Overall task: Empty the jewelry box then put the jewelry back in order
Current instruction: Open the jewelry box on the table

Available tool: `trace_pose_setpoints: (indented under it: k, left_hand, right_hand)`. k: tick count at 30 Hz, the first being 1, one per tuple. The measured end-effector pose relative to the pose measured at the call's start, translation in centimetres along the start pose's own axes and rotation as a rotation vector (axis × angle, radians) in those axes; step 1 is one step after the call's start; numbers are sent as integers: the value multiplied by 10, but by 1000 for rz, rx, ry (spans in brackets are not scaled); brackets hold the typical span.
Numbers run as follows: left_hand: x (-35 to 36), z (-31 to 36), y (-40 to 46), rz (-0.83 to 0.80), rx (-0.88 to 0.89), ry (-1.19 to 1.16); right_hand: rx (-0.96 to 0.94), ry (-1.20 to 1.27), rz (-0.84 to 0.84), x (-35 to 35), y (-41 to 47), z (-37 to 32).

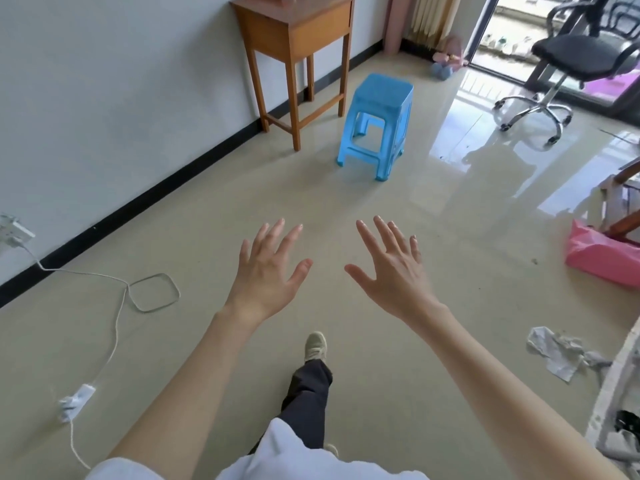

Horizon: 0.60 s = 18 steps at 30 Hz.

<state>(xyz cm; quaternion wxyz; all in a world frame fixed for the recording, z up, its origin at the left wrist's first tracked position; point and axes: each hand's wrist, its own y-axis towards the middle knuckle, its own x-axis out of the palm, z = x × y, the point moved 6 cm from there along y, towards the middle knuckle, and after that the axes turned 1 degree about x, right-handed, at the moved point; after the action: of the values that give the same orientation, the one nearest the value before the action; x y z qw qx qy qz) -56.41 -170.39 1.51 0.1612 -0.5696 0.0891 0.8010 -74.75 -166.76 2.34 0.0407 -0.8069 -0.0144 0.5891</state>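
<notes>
Hands spread over bare tiled floor, holding nothing.

Left hand [268, 271] and right hand [391, 268] reach forward side by side, fingers straight and apart, palms down above the floor [433, 209]. Near left lies a white cable [114, 337]; near right, crumpled paper [557, 351]. Farther off stand a blue stool [375, 124], a wooden side table [298, 39] at the wall and an office chair [571, 60] far right. No jewelry box shows in this view.

Stool [375, 124] right of wooden table [294, 39], office chair [568, 64] far right.
</notes>
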Motion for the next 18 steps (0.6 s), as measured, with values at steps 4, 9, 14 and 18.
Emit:
trace_pose_setpoints:
  k: [4,9,14,18]
  left_hand:
    - [-2,-17,92,17,-16,-37]
    - [-26,-35,212,21,-11,-73]
    - [-47,-42,319,9,27,-64]
    - [-48,-59,387,-18,7,-66]
  right_hand:
    - [0,-13,0,-4,91,17]
    - [11,-38,-6,-26,209,31]
    - [30,-38,39,-56,314,46]
    - [20,-26,-2,-54,386,53]
